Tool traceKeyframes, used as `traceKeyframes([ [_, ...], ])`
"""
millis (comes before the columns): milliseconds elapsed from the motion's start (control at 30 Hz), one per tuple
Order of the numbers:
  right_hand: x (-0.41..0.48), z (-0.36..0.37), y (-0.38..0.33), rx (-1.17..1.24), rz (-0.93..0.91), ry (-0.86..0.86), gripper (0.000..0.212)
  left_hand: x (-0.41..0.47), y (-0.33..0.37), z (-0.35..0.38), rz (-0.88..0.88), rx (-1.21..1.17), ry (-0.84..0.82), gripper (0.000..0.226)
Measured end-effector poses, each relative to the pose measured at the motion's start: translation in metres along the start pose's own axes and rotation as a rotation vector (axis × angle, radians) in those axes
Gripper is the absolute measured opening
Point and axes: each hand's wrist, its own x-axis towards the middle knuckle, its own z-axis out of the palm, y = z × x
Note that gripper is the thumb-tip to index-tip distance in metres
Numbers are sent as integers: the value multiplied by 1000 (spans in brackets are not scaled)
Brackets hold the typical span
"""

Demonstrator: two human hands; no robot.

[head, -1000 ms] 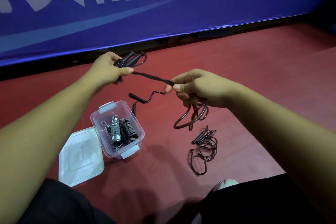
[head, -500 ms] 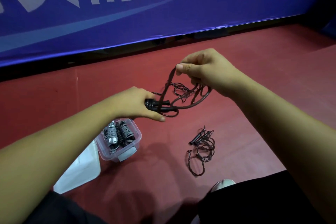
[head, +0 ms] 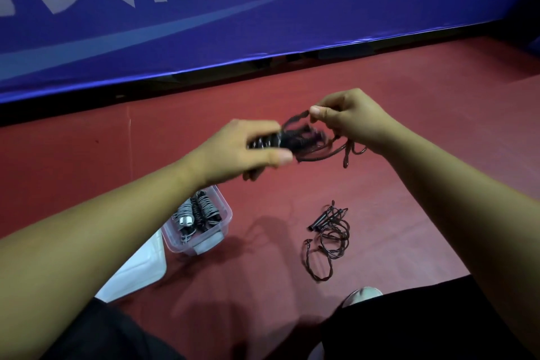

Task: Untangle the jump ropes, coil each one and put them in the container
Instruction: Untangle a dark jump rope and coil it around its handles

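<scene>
While my left hand [head: 242,152] grips the wound part of a black jump rope [head: 304,140], fingers curled round it and thumb along its near side, my right hand [head: 350,120] pinches one strand of that rope between thumb and forefinger. A few slack loops hang below the right hand. Both hands are up in the air over the middle of the floor [head: 409,184], and motion blur hides the details of the wrap.

I judge the task a little past halfway. The clear container [head: 227,207] sits toward the floor's near left. It already holds what look like two wound bundles, a grey one [head: 187,212] and a black one [head: 204,210]. Its lid [head: 140,269] lies off, just beside it on the left.

The rope in my hands seems partly coiled, with the last loops to wind on before it goes in. One more rope [head: 330,237] lies loose and uncoiled near the floor's near edge, right of the container and apart from it. It has not been wound or stowed.
</scene>
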Motion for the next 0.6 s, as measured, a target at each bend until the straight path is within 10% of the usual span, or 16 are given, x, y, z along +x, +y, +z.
traceKeyframes([
  [133,-2,10,-4,90,52,-139,28,9,-1,-13,-157,-562,345,35],
  [367,-16,22,-24,145,58,-370,16,18,-8,-43,-449,-1008,488,27],
  [600,-14,21,-34,307,116,-501,38,12,-38,-54,-648,-835,472,22],
])
